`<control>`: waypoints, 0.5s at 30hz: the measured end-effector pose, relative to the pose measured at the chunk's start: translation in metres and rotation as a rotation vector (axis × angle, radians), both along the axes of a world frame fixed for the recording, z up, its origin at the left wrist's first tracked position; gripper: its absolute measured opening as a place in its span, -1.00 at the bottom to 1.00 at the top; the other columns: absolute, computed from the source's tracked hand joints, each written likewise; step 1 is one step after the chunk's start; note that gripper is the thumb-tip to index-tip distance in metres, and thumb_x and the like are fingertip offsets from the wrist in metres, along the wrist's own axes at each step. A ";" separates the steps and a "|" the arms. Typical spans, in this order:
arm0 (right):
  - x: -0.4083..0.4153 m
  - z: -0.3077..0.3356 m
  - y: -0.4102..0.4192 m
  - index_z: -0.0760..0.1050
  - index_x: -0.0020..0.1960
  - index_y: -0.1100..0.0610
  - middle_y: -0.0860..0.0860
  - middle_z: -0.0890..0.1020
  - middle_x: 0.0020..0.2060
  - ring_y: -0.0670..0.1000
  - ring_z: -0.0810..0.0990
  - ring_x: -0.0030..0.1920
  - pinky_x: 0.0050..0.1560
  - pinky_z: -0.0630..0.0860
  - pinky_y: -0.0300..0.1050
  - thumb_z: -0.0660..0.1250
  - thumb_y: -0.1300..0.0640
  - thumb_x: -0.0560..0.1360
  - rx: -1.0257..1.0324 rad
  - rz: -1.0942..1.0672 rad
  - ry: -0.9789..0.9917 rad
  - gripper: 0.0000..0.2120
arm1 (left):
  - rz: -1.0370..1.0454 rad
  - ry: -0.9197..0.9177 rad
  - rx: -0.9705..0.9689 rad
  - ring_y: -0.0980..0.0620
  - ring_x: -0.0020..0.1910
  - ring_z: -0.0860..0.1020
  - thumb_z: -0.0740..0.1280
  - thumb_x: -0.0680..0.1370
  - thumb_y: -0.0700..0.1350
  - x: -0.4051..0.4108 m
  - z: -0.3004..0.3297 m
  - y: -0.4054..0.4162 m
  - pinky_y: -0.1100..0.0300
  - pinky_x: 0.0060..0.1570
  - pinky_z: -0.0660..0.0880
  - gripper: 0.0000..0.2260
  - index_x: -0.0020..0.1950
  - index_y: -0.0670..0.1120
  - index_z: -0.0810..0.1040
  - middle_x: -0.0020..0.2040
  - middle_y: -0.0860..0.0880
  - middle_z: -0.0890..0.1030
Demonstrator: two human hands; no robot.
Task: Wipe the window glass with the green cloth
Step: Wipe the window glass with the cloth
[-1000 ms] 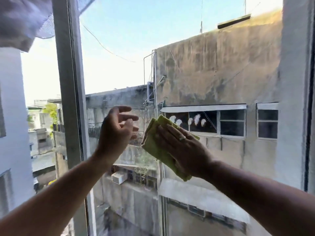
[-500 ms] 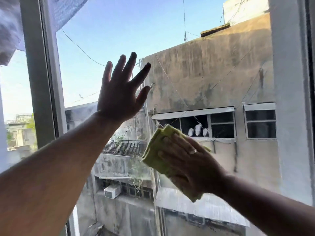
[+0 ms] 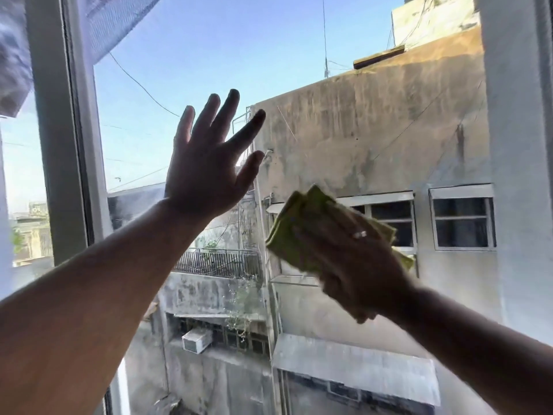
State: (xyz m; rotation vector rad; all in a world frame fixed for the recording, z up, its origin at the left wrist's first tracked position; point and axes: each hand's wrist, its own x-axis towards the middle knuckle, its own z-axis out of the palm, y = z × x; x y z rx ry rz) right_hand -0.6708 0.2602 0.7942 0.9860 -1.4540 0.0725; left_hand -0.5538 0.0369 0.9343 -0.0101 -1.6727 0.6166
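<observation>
The window glass (image 3: 359,121) fills most of the view, with grey buildings and blue sky behind it. My right hand (image 3: 356,265) presses a folded green cloth (image 3: 287,235) flat against the pane at centre right; the hand is motion-blurred and wears a ring. My left hand (image 3: 206,166) is raised up and to the left of the cloth, palm towards the glass, fingers spread, holding nothing. Whether its palm touches the pane is unclear.
A grey vertical window frame post (image 3: 59,145) stands at the left, with another pane beyond it. A second frame edge (image 3: 520,145) runs down the right side. Mesh netting (image 3: 119,22) hangs outside at the top left.
My left hand rose from beside the cloth and opened with fingers spread against the glass. My right hand with the cloth shifted slightly right and down.
</observation>
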 end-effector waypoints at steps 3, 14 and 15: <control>-0.019 0.052 0.039 0.20 0.58 0.11 0.28 0.28 0.54 0.34 0.34 0.45 0.32 0.42 0.26 0.16 -0.03 0.50 -0.517 -0.110 -0.243 -0.33 | 0.013 0.007 0.006 -0.19 0.61 0.14 -0.01 0.66 0.22 0.000 -0.001 0.000 -0.20 0.55 0.03 -0.49 0.59 0.11 0.22 0.63 -0.16 0.16; 0.004 -0.021 0.009 0.35 0.52 0.07 0.14 0.42 0.45 0.23 0.46 0.34 0.20 0.49 0.19 0.25 0.02 0.49 -0.203 -0.055 -0.119 -0.41 | -0.011 -0.002 0.009 -0.20 0.61 0.14 0.01 0.65 0.23 -0.003 0.000 -0.001 -0.22 0.55 0.04 -0.49 0.58 0.12 0.23 0.63 -0.16 0.16; 0.003 -0.016 0.013 0.37 0.51 0.11 0.19 0.44 0.45 0.27 0.47 0.35 0.21 0.51 0.22 0.25 0.04 0.49 -0.342 -0.050 -0.196 -0.40 | -0.010 0.001 0.012 -0.20 0.61 0.14 0.02 0.65 0.22 -0.003 0.000 0.000 -0.23 0.55 0.04 -0.49 0.58 0.12 0.22 0.63 -0.16 0.16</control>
